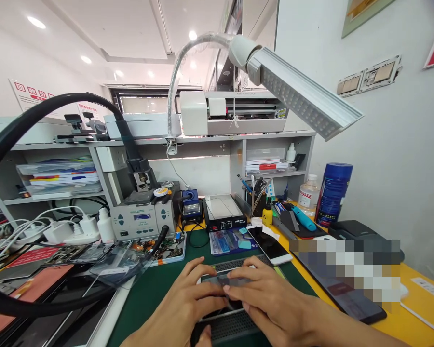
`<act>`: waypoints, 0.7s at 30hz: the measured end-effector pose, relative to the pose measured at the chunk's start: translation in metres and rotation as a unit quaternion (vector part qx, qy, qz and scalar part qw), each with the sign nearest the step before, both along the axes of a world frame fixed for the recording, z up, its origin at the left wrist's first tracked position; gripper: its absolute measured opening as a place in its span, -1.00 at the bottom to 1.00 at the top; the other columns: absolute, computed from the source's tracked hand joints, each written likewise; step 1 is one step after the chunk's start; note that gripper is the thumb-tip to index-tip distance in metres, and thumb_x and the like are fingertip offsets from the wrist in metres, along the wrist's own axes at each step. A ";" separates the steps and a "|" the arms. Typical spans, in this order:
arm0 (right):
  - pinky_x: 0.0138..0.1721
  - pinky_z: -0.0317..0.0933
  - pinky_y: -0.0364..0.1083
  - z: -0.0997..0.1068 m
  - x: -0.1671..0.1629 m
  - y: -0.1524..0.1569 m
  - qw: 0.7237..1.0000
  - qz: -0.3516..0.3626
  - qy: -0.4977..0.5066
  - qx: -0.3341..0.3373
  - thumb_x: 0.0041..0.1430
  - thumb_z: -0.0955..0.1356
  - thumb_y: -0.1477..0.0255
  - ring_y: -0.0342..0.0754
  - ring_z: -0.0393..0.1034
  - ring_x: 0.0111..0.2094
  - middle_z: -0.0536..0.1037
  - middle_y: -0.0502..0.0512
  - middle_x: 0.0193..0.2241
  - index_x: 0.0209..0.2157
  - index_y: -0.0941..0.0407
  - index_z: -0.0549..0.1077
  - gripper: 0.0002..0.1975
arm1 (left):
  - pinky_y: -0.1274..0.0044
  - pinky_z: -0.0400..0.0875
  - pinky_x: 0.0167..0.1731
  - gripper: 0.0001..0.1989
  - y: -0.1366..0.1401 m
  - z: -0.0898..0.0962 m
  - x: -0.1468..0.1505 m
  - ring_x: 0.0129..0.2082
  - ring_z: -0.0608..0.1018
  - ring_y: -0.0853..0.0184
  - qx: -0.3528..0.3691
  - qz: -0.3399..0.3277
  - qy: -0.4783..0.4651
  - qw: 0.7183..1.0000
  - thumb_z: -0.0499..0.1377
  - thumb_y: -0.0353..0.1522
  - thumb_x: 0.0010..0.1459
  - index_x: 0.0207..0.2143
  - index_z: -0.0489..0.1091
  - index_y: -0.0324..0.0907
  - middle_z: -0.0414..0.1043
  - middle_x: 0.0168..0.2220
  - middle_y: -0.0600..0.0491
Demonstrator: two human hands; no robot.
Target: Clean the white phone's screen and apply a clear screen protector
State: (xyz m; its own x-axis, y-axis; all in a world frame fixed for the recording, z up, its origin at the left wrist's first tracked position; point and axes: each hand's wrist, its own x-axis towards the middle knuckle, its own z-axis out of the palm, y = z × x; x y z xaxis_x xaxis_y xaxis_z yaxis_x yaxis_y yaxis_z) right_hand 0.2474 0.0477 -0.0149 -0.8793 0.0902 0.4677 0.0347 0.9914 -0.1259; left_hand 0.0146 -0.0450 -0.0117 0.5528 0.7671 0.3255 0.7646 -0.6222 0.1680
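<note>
My left hand [183, 303] and my right hand [277, 296] meet over a dark, flat phone [235, 305] with a pale edge. Fingers of both hands are bent and pressed onto it from either side, covering much of its surface. Beneath it lies a black perforated pad [235, 326] on a green work mat [148, 294]. Just beyond my right hand, a white-framed smartphone [271, 245] rests screen up, partly on the mat. Whether the fingers also pinch a small part is hidden.
A tray of circuit boards [175, 248] and a soldering or hot-air station [141, 221] stand at the left. A large tablet [342, 284] lies right. A lamp [304, 91] hangs overhead; a thick black hose [50, 103] arches in from the left.
</note>
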 end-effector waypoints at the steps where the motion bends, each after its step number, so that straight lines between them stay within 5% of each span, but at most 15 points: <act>1: 0.07 0.16 0.11 -0.001 -0.001 0.002 1.000 -0.016 -0.011 -0.006 0.19 0.23 0.59 0.09 0.41 0.01 0.58 0.33 -0.09 0.01 0.22 0.47 -0.63 | 0.09 0.01 0.31 -0.40 0.000 -0.001 -0.001 0.13 0.36 0.09 0.004 0.002 -0.004 1.000 0.07 -0.52 -0.18 -0.02 0.49 -0.08 0.54 -0.02 0.13; 10: 0.09 0.11 0.15 -0.016 0.000 0.030 0.984 -0.174 -0.019 -0.032 0.29 0.19 0.55 0.12 0.39 0.06 0.61 0.25 -0.10 0.05 0.16 0.48 -0.62 | 0.08 0.07 0.29 -0.37 0.003 -0.004 -0.004 0.15 0.36 0.08 -0.014 0.024 0.004 1.000 0.06 -0.52 -0.16 0.03 0.47 -0.11 0.52 0.04 0.10; 15: 0.03 0.20 0.10 -0.015 0.001 0.030 0.983 -0.179 0.017 -0.039 0.28 0.18 0.59 0.09 0.41 0.02 0.59 0.27 -0.05 0.05 0.18 0.48 -0.61 | 0.04 0.07 0.28 -0.36 0.008 -0.001 0.000 0.15 0.36 0.04 -0.074 0.051 0.005 0.996 0.09 -0.50 -0.15 0.07 0.45 -0.14 0.47 0.10 0.05; 21: 0.12 0.19 0.10 -0.003 -0.002 0.014 0.994 -0.092 -0.013 -0.052 0.26 0.21 0.58 0.08 0.37 0.09 0.57 0.23 -0.01 0.08 0.15 0.46 -0.60 | 0.09 0.17 0.23 -0.44 0.007 -0.006 -0.009 0.17 0.31 0.06 -0.031 0.114 -0.029 0.993 0.03 -0.54 0.03 0.12 0.39 -0.16 0.47 0.07 -0.02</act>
State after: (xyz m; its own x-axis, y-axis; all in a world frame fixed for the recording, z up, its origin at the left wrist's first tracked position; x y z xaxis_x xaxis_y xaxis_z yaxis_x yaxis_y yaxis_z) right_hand 0.2459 0.0614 -0.0181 -0.8547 0.2985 0.4247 0.2198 0.9493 -0.2249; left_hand 0.0053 -0.0377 -0.0177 0.3445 0.8899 0.2991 0.8722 -0.4212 0.2488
